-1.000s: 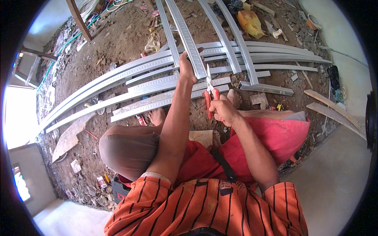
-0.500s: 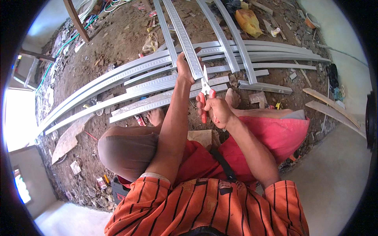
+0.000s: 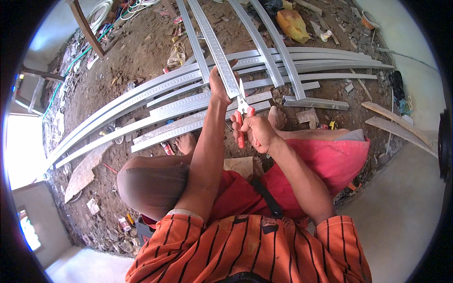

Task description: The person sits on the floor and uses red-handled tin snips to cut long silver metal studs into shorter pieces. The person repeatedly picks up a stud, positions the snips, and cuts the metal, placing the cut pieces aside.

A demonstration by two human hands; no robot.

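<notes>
My left hand (image 3: 220, 85) is closed around the near end of a long metal channel (image 3: 214, 49), which runs away from me toward the far edge. Red-handled metal snips (image 3: 242, 104) are gripped in my right hand (image 3: 257, 131), with the handles partly spread. The snips' blades reach up to the channel's near end, close to my left fingers. Whether the blades have the metal between them is hard to make out. Some of my left fingers are hidden behind the channel.
Several metal channels (image 3: 179, 78) lie crosswise on the dirt ground beyond my feet, others lengthwise (image 3: 290, 66). A yellow plastic bag (image 3: 292, 26) lies far right. Wood strips (image 3: 401, 134) lean by the right wall. A wooden post (image 3: 86, 28) stands far left.
My hands, the held channel and the snips have shifted slightly left in the picture, as has most of the ground scene. Both grips stay the same.
</notes>
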